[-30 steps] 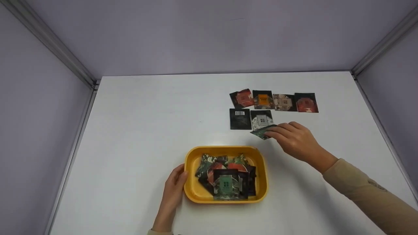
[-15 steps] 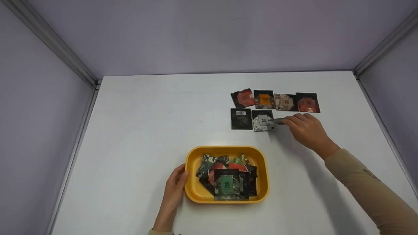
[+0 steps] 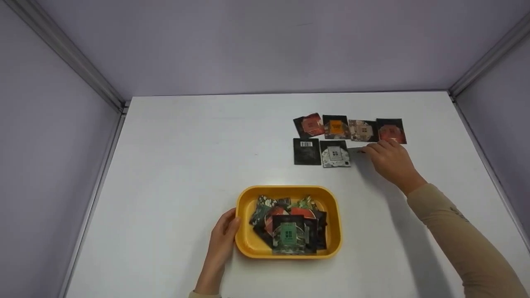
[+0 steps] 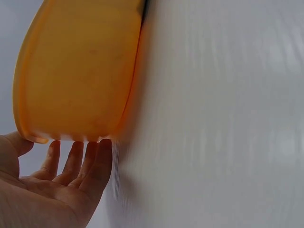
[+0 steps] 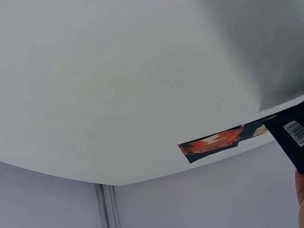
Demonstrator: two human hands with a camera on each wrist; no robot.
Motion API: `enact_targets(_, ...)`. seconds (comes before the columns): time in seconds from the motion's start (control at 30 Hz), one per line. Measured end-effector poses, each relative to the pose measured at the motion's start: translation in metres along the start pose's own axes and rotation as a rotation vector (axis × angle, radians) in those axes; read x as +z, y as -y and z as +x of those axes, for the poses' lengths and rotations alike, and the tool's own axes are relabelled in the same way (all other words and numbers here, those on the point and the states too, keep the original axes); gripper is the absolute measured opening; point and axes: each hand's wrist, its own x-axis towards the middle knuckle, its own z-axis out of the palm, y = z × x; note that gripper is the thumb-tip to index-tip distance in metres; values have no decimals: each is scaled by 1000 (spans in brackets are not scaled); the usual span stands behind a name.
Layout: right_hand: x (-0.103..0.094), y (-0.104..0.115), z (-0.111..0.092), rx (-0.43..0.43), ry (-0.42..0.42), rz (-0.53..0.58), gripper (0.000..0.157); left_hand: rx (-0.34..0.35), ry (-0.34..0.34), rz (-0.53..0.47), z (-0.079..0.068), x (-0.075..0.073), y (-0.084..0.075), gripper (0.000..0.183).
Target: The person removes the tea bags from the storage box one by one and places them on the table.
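My right hand point(image 3: 391, 163) pinches a flat sachet point(image 5: 287, 137) just right of a white-patterned sachet point(image 3: 336, 155) on the table. The held sachet's dark, barcoded back shows in the right wrist view; in the head view only a thin edge is visible. My left hand point(image 3: 222, 238) touches the left end of a yellow tray point(image 3: 245, 244). In the left wrist view, the thumb meets the rim and the outstretched fingers point(image 4: 97, 164) rest against the wall. Several sachets lie heaped inside, a green-labelled sachet point(image 3: 288, 236) on top.
Along the far row lie a red sachet point(image 3: 312, 124), an orange-labelled sachet point(image 3: 336, 127), a beige sachet point(image 3: 362, 130) and another red sachet point(image 3: 391, 129). A barcode-up sachet point(image 3: 307, 152) starts the nearer row. Pale walls point(image 3: 273, 45) enclose the white table point(image 3: 174, 165).
My right hand has carried its sachet right and slightly away, from over the white-patterned sachet's lower edge to beside it. The left hand and the tray have stayed put.
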Motion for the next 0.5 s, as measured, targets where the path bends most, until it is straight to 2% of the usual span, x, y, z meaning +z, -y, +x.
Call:
enact_targets(0.2, 6, 0, -8, 19, 44, 3, 16, 2, 7, 0, 0, 0, 0, 58)
enact_targets(0.37, 8, 0, -9, -11, 53, 36, 13, 10, 15, -11, 2, 0, 1, 58)
enact_targets(0.5, 9, 1, -11, -22, 94, 67, 15, 1, 11, 5, 2, 0, 1, 59)
